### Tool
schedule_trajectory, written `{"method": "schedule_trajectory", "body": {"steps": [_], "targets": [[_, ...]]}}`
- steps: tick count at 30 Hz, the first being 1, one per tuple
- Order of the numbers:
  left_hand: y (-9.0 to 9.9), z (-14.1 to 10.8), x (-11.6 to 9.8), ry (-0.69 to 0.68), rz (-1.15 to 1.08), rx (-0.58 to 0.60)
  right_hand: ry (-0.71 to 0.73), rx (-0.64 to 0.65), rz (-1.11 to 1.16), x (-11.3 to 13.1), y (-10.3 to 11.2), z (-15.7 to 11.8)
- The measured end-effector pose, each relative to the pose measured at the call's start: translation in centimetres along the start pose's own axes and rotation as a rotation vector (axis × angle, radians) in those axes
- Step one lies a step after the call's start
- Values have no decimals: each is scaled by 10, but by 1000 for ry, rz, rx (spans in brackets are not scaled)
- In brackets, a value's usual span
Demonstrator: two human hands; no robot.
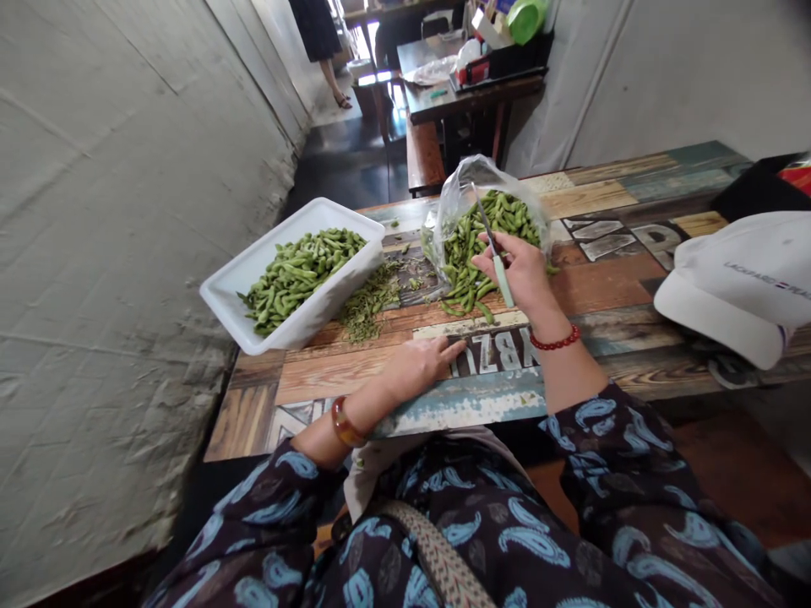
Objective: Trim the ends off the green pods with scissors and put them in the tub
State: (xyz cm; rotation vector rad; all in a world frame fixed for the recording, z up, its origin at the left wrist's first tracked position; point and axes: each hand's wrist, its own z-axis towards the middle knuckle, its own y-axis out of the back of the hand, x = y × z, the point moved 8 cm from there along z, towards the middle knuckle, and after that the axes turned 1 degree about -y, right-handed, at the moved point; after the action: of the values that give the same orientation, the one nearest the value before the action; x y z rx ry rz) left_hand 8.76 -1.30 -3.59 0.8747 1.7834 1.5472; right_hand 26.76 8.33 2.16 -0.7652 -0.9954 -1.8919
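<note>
My right hand is closed on a small knife with a pale green handle, its blade pointing up and away over the pods. Beneath and beyond it, green bean pods fill an open clear plastic bag, and some spill out at its near side. My left hand rests on the table near its front edge, fingers extended to the right, with nothing seen in it. A white tub at the left holds many more pods. Between tub and bag lies a heap of green trimmings.
A white cap lies on the patterned wooden table at the right. A rough wall runs along the left. Beyond are a second table with a box, a bench, and a person's legs.
</note>
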Motion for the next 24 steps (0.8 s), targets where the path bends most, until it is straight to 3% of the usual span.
{"method": "schedule_trajectory", "body": {"steps": [2,5,7,10,13,15,21,24], "targets": [[0,1,31,125,38,-14,4,-12,4,0,0,0],[13,0,90,429,43,-85,8,-17,2,1,1,0],[26,3,105,522,-27,-193,10,-8,-1,3,0,0],[37,20,83,424,-160,-281,15,15,-12,5,-1,-1],[32,37,48,293,-183,-208,8,35,-35,6,-2,-1],[28,42,39,281,-192,-171,1,39,-49,7,-2,-2],[23,42,51,260,-328,-211,18,76,-75,15,-7,-4],[23,41,60,228,-526,-310,33,101,-80,15,-11,-5]]}}
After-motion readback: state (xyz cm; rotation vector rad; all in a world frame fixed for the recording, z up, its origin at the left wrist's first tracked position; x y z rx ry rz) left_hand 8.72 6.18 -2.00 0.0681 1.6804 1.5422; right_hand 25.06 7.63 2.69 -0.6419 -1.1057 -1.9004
